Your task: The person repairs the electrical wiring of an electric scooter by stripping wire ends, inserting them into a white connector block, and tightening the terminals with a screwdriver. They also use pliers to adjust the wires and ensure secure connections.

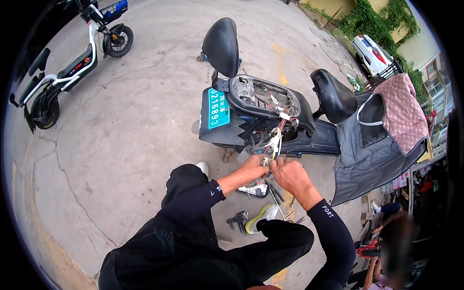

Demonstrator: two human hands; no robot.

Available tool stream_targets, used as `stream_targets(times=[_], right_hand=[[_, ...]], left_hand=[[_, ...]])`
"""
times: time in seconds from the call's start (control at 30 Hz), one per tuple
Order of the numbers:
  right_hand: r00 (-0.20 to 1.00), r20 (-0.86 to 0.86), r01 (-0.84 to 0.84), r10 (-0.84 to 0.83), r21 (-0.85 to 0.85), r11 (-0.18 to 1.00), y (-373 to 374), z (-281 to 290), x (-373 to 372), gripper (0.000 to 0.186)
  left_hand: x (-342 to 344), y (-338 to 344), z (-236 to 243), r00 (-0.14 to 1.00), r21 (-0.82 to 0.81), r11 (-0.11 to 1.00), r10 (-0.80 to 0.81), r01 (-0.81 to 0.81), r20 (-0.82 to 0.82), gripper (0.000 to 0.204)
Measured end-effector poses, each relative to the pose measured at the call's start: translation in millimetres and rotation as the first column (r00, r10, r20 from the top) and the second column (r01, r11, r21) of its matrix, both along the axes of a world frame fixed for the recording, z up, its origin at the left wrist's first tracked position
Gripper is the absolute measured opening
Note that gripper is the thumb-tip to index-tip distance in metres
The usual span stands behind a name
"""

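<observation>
Both my hands meet beside the opened rear of a black electric scooter (pixel 302 141), at its loose wiring. My left hand (pixel 253 167) is closed, gripping a small pale wire connector (pixel 266 162) near its fingertips. Fingers curled in a pinch, my right hand (pixel 290 175) holds the ends of the yellow and white wires (pixel 275 141) right beside it. Those wires run up to a white plug (pixel 284 116) at the edge of the uncovered seat compartment (pixel 263 96). My fingers hide the exact point where wires and connector meet.
Below my hands lie a black-and-white part (pixel 255 189), pliers (pixel 275 193) and a black tool (pixel 238 221). A padded seat (pixel 221 47) and a quilted grey cover (pixel 360 152) flank the work. A white scooter (pixel 72 70) stands far left; another person (pixel 396 241) is at lower right.
</observation>
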State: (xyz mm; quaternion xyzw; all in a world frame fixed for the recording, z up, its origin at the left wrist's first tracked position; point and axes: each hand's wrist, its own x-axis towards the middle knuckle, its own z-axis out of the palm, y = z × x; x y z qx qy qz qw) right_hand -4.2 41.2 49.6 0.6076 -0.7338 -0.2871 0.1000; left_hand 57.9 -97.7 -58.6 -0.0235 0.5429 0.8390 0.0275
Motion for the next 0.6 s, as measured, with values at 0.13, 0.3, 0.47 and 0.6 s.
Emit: stream_targets(times=[0.13, 0.3, 0.47, 0.6], right_hand=[[0.997, 0.017, 0.081, -0.082, 0.044, 0.996, -4, -2, 5, 0.011], [0.994, 0.026, 0.104, -0.103, -0.005, 0.995, 0, 6, 1, 0.01], [0.998, -0.026, -0.063, 0.065, 0.046, 0.997, -8, 12, 9, 0.01], [0.994, 0.079, 0.081, -0.079, -0.022, 0.996, 1, -3, -3, 0.011]], left_hand=[[-2, -3, -8, 1.0, -0.06, 0.998, 0.002, -0.002, 0.005, 0.047], [4, -2, 6, 1.0, 0.024, 1.0, 0.008, -0.008, 0.009, 0.045], [0, -3, -1, 1.0, -0.007, 1.0, 0.029, -0.029, -0.001, 0.047], [2, -1, 6, 1.0, -0.017, 1.0, 0.009, -0.008, 0.013, 0.047]])
